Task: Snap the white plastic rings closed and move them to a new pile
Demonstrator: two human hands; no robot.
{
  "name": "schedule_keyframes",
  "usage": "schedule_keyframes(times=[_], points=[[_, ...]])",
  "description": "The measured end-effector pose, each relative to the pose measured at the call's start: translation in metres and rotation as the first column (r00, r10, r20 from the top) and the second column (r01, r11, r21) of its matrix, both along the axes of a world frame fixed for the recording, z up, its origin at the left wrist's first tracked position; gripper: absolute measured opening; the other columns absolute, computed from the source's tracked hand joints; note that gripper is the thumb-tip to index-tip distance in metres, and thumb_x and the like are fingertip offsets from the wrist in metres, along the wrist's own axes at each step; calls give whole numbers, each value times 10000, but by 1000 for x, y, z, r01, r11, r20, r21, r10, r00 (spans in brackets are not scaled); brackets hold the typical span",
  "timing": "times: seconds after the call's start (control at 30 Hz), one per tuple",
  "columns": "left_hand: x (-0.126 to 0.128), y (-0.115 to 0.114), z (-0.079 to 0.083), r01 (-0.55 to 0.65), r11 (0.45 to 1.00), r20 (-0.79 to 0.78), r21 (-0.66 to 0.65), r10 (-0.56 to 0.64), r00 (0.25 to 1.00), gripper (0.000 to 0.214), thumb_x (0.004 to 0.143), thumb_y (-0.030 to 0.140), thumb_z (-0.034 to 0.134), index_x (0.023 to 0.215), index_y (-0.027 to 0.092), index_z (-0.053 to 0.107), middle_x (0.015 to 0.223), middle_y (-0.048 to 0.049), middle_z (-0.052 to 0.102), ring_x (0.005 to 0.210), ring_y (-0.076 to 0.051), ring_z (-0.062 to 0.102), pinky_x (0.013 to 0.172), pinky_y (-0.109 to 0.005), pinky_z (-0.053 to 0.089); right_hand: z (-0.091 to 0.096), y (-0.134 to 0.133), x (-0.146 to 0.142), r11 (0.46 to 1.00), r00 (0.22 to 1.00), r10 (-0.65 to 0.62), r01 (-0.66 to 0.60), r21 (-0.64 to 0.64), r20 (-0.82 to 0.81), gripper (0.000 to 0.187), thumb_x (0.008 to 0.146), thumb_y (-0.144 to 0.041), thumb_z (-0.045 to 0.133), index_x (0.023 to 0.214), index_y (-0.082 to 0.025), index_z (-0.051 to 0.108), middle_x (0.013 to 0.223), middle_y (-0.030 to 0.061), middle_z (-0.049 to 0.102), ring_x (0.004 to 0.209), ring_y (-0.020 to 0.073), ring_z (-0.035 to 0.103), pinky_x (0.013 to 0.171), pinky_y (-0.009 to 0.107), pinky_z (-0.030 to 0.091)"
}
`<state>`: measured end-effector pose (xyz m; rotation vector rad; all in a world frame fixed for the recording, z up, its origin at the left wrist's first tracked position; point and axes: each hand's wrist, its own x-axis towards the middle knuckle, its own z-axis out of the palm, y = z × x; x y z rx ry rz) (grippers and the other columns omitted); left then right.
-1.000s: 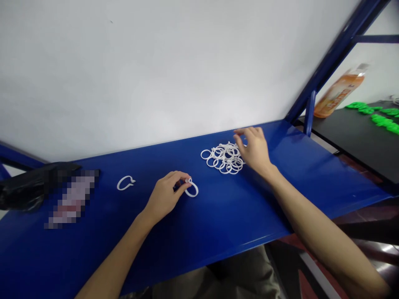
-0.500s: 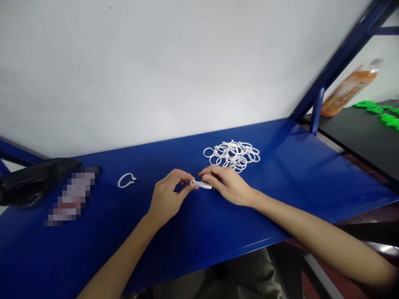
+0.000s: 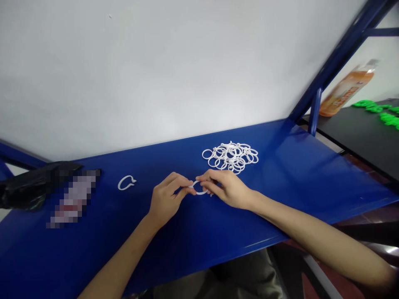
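Between my two hands is a white plastic ring (image 3: 200,192), held just above the blue table (image 3: 193,236). The thumb and forefinger of my left hand (image 3: 170,197) pinch its left end. My right hand (image 3: 229,189) grips the opposite side, and its fingers hide that part of the ring. Beyond my right hand lies a pile of white rings (image 3: 232,155), overlapping one another, some with small eyelets. A single white ring (image 3: 126,182) with a gap at its right side rests on the table, left of my left hand.
At the table's left end lie a black plastic bag (image 3: 40,182) and a blurred-out flat item (image 3: 73,197). A white wall (image 3: 174,74) stands behind. To the right, past a blue frame post (image 3: 315,112), a black surface (image 3: 361,128) carries an orange drink bottle (image 3: 347,91) and green pieces (image 3: 370,106).
The held ring has turned from nearly edge-on to showing its round opening. Both hands keep their pinch on it, and my right fingers have shifted slightly. The loose rings stay put.
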<state>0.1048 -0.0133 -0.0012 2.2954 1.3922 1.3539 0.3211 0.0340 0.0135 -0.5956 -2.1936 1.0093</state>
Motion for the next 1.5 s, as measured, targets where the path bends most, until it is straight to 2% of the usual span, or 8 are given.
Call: schedule_keyframes(times=[0.27, 0.57, 0.9, 1.0, 1.1, 1.27, 1.37, 1.5], points=[[2, 1, -1, 62, 992, -39, 113, -58, 998, 72, 919, 181, 653, 908, 237, 698, 728, 30, 731, 705, -118, 650, 682, -253, 539, -1, 1, -2, 980, 1000, -22, 18, -198, -15, 110, 995, -267, 546, 1013, -176, 605, 730, -15, 674, 589, 102, 639, 588, 229, 526], [3, -1, 5, 46, 991, -60, 123, -39, 997, 141, 961, 255, 600, 889, 232, 720, 702, 6, 723, 686, -137, 639, 678, -278, 539, -4, -3, -7, 996, 995, -92, 91, 19, 31, 146, 975, -260, 581, 844, -196, 567, 683, -35, 593, 586, 102, 549, 577, 229, 433], [10, -5, -1, 90, 984, -18, 154, -88, 996, 146, 961, 165, 573, 856, 222, 657, 717, 22, 693, 676, -117, 610, 658, -251, 512, -5, -8, -3, 991, 994, 29, -43, 128, 105, 206, 1041, -281, 463, 933, -181, 608, 886, 48, 695, 768, 139, 652, 691, 264, 511], [4, 0, 1, 83, 992, -125, 95, -70, 990, 136, 971, 230, 570, 876, 231, 667, 760, 10, 717, 708, -137, 627, 703, -279, 516, -5, -1, -3, 984, 984, -48, 17, 179, 171, 184, 1036, -275, 472, 961, -184, 614, 878, 44, 686, 771, 149, 651, 695, 276, 513], [-19, 11, 4, -79, 997, -281, 24, 82, 956, 186, 990, 296, 512, 1026, 248, 687, 942, -32, 747, 861, -199, 670, 838, -366, 525, 0, 26, 3, 916, 940, -276, 195, 350, 201, 202, 1027, -270, 475, 981, -174, 646, 930, 80, 668, 829, 182, 643, 759, 320, 515], [-88, 23, 5, -576, 817, -601, -1, 460, 654, 428, 891, 159, 427, 1259, 186, 644, 1224, -170, 654, 1091, -386, 596, 882, -565, 503, 16, 91, 18, 761, 739, -599, 406, 506, 308, 233, 977, -206, 491, 1000, -139, 713, 947, 123, 674, 811, 218, 633, 753, 358, 485], [-118, 20, 3, -709, 695, -720, -120, 431, 544, 498, 864, 144, 414, 1310, 196, 630, 1301, -201, 612, 1056, -424, 604, 825, -596, 507, 22, 114, 14, 754, 617, -642, 399, 522, 455, 237, 925, -158, 520, 1075, -144, 703, 959, 121, 694, 798, 207, 625, 703, 334, 447], [-131, 15, 2, -719, 638, -751, -276, 324, 576, 524, 859, 124, 395, 1318, 237, 621, 1292, -197, 618, 1007, -416, 627, 769, -559, 509, 20, 123, 1, 765, 537, -639, 363, 533, 551, 218, 883, -119, 516, 932, -152, 725, 939, 126, 705, 852, 223, 610, 683, 324, 430]])
